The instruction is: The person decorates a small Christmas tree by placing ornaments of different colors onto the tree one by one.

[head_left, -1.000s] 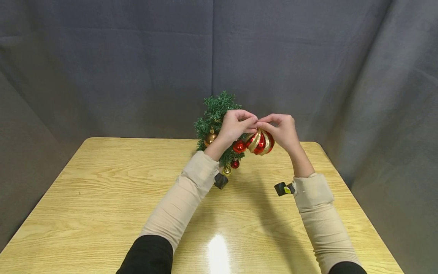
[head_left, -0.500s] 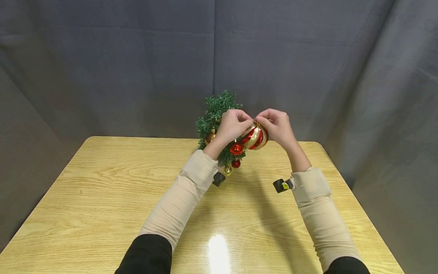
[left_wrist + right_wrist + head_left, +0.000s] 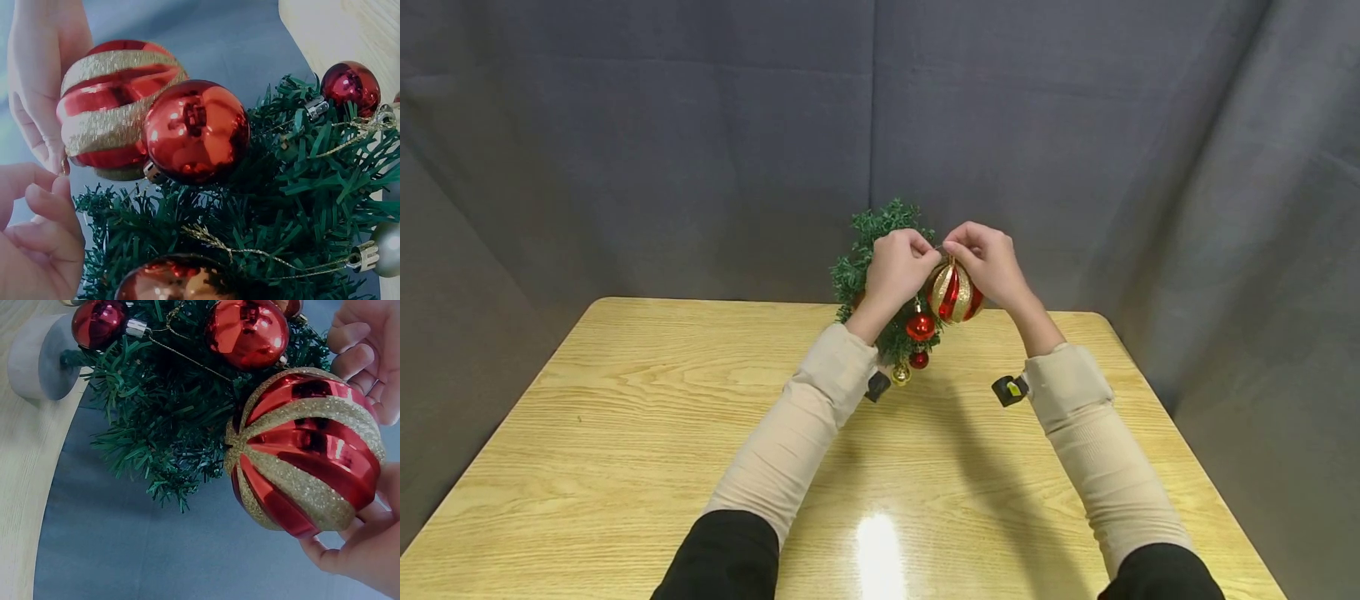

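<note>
A large Christmas bauble, red with glittery gold stripes, hangs at the right side of a small artificial Christmas tree. My right hand pinches its thin gold string just above the cap. Fingertip to fingertip with it, my left hand pinches the same string in front of the branches. Whether the string is around a twig is hidden by the fingers. A plain shiny red bauble on the tree sits against the striped one in the left wrist view.
Lower on the tree hang a small dark red bauble and a gold one. A copper bauble is close to my left hand. The tree's pale round base stands on the wooden table, with a grey curtain behind.
Both hands have shifted left and slightly up, the right one more. The striped bauble has moved left with them, closer to the tree, and turned a little.
</note>
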Demonstrator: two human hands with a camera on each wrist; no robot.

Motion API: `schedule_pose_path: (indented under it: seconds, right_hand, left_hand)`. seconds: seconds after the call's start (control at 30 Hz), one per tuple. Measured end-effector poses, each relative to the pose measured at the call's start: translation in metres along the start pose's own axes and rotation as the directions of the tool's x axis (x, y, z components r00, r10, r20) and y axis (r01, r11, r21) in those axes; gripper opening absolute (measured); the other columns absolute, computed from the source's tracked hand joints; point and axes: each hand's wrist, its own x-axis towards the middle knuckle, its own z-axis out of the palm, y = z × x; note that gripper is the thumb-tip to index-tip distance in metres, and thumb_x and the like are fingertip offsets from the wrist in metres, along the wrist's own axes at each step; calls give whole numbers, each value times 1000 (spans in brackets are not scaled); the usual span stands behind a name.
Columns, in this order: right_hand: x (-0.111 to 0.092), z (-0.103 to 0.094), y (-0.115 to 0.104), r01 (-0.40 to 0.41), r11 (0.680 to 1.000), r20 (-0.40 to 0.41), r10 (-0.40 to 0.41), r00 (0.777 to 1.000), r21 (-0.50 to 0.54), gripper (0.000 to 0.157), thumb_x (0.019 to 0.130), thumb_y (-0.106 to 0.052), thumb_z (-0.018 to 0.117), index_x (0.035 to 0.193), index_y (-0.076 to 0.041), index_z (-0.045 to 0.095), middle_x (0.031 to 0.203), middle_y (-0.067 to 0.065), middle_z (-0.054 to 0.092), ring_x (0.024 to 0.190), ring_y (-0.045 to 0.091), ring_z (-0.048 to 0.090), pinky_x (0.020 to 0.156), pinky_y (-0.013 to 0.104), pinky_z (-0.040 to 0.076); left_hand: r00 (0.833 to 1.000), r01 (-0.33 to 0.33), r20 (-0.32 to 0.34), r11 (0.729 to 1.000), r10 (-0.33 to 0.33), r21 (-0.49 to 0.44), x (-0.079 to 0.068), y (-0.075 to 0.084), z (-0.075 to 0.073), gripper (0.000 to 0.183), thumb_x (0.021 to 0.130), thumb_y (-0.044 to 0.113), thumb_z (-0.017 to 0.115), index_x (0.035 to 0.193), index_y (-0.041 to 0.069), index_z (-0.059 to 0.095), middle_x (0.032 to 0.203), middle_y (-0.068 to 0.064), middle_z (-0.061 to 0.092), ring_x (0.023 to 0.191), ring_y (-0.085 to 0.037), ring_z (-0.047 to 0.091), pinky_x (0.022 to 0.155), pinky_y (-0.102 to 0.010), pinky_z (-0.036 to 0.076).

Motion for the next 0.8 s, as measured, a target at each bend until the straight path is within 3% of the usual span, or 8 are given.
schedule_pose_path:
  seconds: [0.3,0.6,0.8]
  right_hand:
    - [8,5,-2,-16,1000,-45,15,999,-26,13,86,-6,58,85,6,63,78,18,63,72,26,60,66,33,47]
    - [14,7,-3,-20,997,-85,14,996,-74,13,85,-6,59,82,6,64,77,19,64,71,27,61,66,36,48]
    - [18,7,-5,-48,994,-88,39,995,-103,14,85,-7,60,81,6,65,78,19,64,70,27,61,65,36,48]
  left_hand:
    - [998,-42,-53,999,42,-15,3,-1,-1,11,82,10,54,77,6,63,62,-3,55,48,-11,43,44,-20,32]
    - [999,-7,-47,1000,9,27,9,1,-2,10,85,10,54,82,6,63,57,-2,51,41,-8,37,39,-19,27]
    - [999,13,-38,1000,-12,27,11,3,-1,11,87,10,52,84,5,61,57,-4,54,38,-9,41,37,-19,30]
